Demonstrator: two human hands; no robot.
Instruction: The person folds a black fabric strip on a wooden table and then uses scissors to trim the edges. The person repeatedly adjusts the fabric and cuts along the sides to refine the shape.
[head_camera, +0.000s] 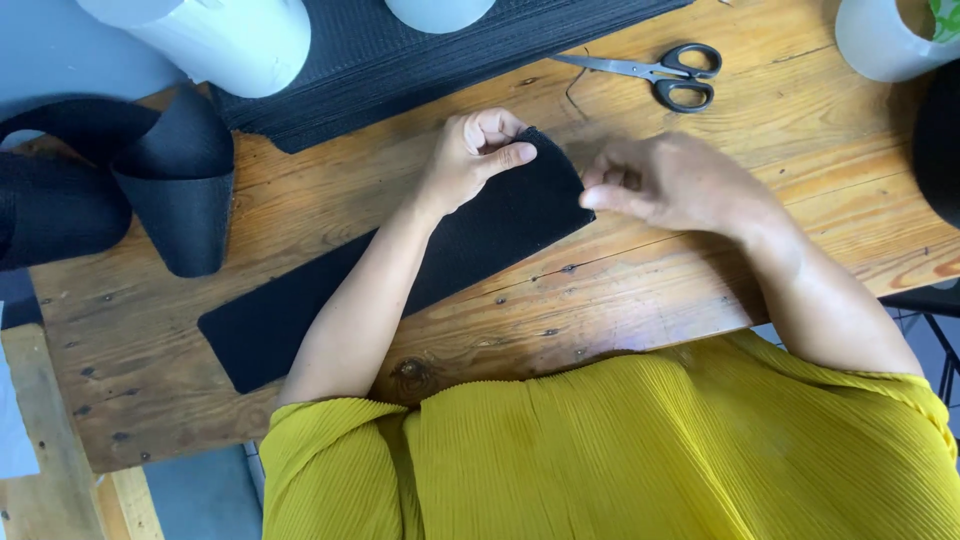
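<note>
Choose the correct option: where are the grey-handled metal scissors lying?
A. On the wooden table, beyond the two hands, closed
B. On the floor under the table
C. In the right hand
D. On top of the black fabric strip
A: the grey-handled metal scissors lie closed on the bare wooden table, beyond both hands, which are at the end of the black fabric strip.

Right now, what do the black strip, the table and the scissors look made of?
Black strip: looks like woven textile or mesh, matte; fine surface grain, limp where the left hand and right hand pinch its end.
Table: bare wood planks; grain, knots and nail heads show.
Scissors: shiny metal blades, black handles, probably plastic.
</note>
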